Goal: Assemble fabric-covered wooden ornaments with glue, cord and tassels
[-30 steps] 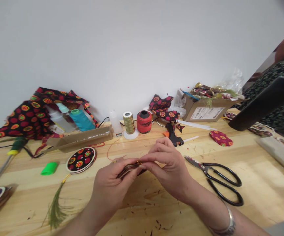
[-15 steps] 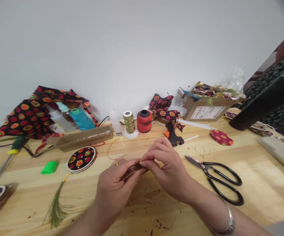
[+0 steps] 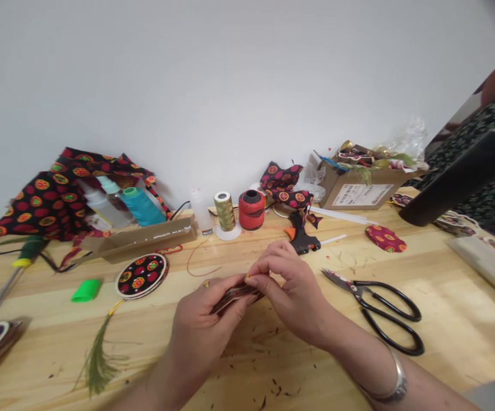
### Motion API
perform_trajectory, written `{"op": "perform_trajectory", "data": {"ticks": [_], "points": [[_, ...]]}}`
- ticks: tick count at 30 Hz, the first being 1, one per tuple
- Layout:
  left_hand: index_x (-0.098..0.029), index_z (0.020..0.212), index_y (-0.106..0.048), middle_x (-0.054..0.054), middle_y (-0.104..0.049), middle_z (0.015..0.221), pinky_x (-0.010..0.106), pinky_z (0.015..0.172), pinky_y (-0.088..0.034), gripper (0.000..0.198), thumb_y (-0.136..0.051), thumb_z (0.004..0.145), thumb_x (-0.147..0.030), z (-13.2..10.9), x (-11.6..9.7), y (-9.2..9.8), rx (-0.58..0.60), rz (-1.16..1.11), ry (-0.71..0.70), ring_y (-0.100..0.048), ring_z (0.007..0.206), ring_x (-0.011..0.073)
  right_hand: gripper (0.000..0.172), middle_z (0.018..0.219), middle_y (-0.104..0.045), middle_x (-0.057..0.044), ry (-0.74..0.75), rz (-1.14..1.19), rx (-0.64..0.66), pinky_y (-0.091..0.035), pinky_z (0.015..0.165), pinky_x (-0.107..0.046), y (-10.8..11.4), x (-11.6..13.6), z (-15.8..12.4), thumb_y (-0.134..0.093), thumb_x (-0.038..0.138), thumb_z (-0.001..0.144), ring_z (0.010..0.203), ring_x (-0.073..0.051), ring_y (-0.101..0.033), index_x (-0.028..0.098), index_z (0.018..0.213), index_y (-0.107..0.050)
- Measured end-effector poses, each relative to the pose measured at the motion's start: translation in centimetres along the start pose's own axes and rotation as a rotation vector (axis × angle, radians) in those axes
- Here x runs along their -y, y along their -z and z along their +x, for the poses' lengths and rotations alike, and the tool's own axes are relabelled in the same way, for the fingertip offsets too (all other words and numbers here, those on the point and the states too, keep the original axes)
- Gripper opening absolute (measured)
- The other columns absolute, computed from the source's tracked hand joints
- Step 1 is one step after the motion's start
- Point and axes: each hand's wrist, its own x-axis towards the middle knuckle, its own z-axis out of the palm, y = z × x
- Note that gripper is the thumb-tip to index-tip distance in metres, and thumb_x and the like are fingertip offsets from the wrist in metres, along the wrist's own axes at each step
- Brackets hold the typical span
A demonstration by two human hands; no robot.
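Note:
My left hand [image 3: 204, 322] is closed around a flat layered piece [image 3: 232, 295], seen nearly edge-on, with dark and pale layers along its rim. My right hand [image 3: 288, 291] pinches at the far end of that piece, its thumb and forefinger pressed together. A tiny yellow-orange bit [image 3: 248, 277] shows at the fingertips, too small to name. Most of the piece's faces are hidden by my fingers. Left of my hands lies a round fabric-covered ornament [image 3: 141, 276] with an olive tassel [image 3: 100, 357]. Black-handled scissors [image 3: 373, 305] rest to the right, apart from my right hand.
Behind my hands stand a gold thread spool [image 3: 225, 212] and a red thread cone [image 3: 251, 210]. A glue gun [image 3: 302, 234] lies beyond my right hand. A filled cardboard box [image 3: 361, 185] is at back right; a screwdriver [image 3: 13, 277] and green piece [image 3: 86, 290] lie left.
Both hands keep their hold on the layered piece. It has shifted very slightly right, and the right fingers are pinched a little differently at its end.

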Motion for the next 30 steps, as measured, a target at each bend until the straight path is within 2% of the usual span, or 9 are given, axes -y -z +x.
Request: {"op": "perform_trajectory", "data": {"ticks": [7,12,17,24,30], "points": [[-0.03,0.084,-0.078,-0.005,-0.078,0.08,0.018,0.066,-0.059,0.018,-0.074,0.069,-0.022,0.17,-0.24,-0.19,0.037,-0.126,0.076,-0.074,0.068,0.0148,0.017,0.068,-0.057,0.0,-0.019,0.01,-0.012,-0.042,0.073,-0.031,-0.08,-0.05,-0.05,-0.063,0.009,0.083,0.079,-0.017,-0.049,0.019,0.071,-0.063],[-0.028,0.081,-0.078,-0.002,-0.078,0.079,0.022,0.065,-0.061,0.013,-0.074,0.069,-0.026,0.37,-0.45,-0.23,0.048,-0.132,0.099,-0.074,0.068,0.0175,0.016,0.069,-0.06,0.0,-0.058,0.015,-0.027,-0.044,0.074,-0.032,-0.23,-0.22,-0.09,-0.066,0.009,0.082,0.08,-0.017,-0.051,0.021,0.071,-0.065],[-0.029,0.082,-0.078,-0.004,-0.078,0.079,0.018,0.065,-0.059,0.012,-0.073,0.071,-0.027,0.24,-0.16,-0.16,0.045,-0.126,0.112,-0.074,0.067,0.0153,0.015,0.069,-0.063,-0.001,-0.097,0.018,-0.046,-0.045,0.074,-0.033,-0.35,-0.55,0.04,-0.068,0.01,0.08,0.084,-0.019,-0.053,0.022,0.072,-0.07],[-0.027,0.081,-0.077,-0.003,-0.078,0.077,0.017,0.064,-0.058,0.01,-0.072,0.072,-0.029,0.49,0.17,0.05,-0.019,-0.092,0.125,-0.073,0.067,0.0142,0.007,0.072,-0.065,-0.003,-0.144,0.022,-0.033,-0.046,0.077,-0.035,-0.08,-0.54,0.01,-0.071,0.016,0.08,0.084,-0.02,-0.054,0.022,0.081,-0.075],[-0.028,0.081,-0.077,-0.003,-0.078,0.079,0.018,0.066,-0.058,0.01,-0.071,0.074,-0.029,0.52,0.24,0.18,-0.01,-0.072,0.115,-0.073,0.071,0.0143,0.012,0.071,-0.065,-0.002,-0.132,-0.003,-0.036,-0.044,0.076,-0.035,-0.16,-0.52,-0.02,-0.074,0.011,0.075,0.082,-0.02,-0.053,0.022,0.079,-0.074]]}}
